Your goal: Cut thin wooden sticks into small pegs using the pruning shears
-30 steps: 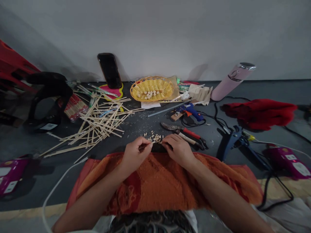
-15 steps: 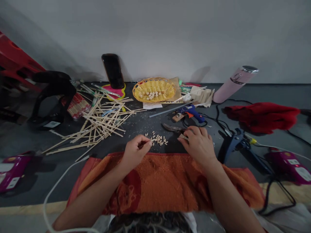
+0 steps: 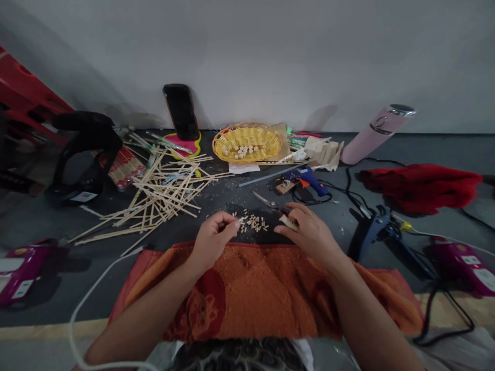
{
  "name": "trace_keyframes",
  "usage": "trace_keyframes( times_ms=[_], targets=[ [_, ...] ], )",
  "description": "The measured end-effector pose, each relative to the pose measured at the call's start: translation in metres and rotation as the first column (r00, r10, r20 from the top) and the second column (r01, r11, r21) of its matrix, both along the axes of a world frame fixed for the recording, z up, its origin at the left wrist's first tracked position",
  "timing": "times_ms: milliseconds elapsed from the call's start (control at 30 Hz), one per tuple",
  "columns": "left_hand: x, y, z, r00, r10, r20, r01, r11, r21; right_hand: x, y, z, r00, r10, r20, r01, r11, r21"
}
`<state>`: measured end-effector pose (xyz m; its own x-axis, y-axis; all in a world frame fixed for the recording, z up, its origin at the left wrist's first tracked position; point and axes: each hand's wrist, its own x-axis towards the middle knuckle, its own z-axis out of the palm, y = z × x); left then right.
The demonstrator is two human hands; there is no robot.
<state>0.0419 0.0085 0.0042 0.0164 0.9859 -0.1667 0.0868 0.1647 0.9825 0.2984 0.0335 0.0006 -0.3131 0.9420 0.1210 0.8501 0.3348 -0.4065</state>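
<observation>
My left hand (image 3: 216,234) is closed in a pinch by the towel's far edge, its fingertips on a short piece of wooden stick (image 3: 241,221). Just beyond the fingertips lies a scatter of short cut stick pieces (image 3: 255,223) with pale dust. On the other side of the pile, my right hand (image 3: 309,226) has a small pale folded piece (image 3: 288,222) between thumb and fingers; its material is unclear. Metal-bladed hand cutters (image 3: 266,201) lie at that hand's fingertips, blades pointing left. Their handles are mostly covered, so whether the fingers grip them I cannot tell.
Long wooden sticks (image 3: 162,196) are heaped at left. A yellow wicker basket (image 3: 224,139) holds small pale pieces. Around are a blue glue gun (image 3: 309,180), a phone (image 3: 181,112), a pink bottle (image 3: 377,135), a blue cutting tool (image 3: 369,234), a red cloth (image 3: 423,186) and an orange towel (image 3: 266,288).
My right hand has shifted slightly left and turned, showing more of the pale folded piece. The cutters have swung, their blade tips now farther from me. My left hand has barely moved.
</observation>
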Motion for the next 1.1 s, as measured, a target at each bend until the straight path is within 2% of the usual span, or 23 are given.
trace_keyframes(
  times_ms=[200,433,600,867,1100],
  targets=[
    [0.000,0.001,0.000,0.985,0.054,0.165,-0.046,0.998,-0.051,-0.014,-0.006,-0.001,0.999,0.006,-0.054,-0.008,0.999,-0.031],
    [-0.002,0.003,0.004,0.921,0.090,0.378,-0.058,0.994,-0.094,-0.025,-0.018,0.006,0.980,0.197,-0.013,-0.197,0.980,0.019],
    [-0.004,0.005,0.005,0.878,0.119,0.463,-0.047,0.985,-0.165,-0.031,-0.025,0.009,0.965,0.258,0.036,-0.260,0.965,0.040],
    [-0.002,0.000,0.001,0.904,0.025,0.426,0.028,0.993,-0.117,-0.037,-0.028,0.010,0.961,0.257,0.100,-0.260,0.966,0.009],
    [-0.002,0.000,0.000,0.886,-0.024,0.463,0.076,0.993,-0.095,-0.039,-0.029,0.010,0.965,0.254,0.067,-0.255,0.967,0.018]
  ],
)
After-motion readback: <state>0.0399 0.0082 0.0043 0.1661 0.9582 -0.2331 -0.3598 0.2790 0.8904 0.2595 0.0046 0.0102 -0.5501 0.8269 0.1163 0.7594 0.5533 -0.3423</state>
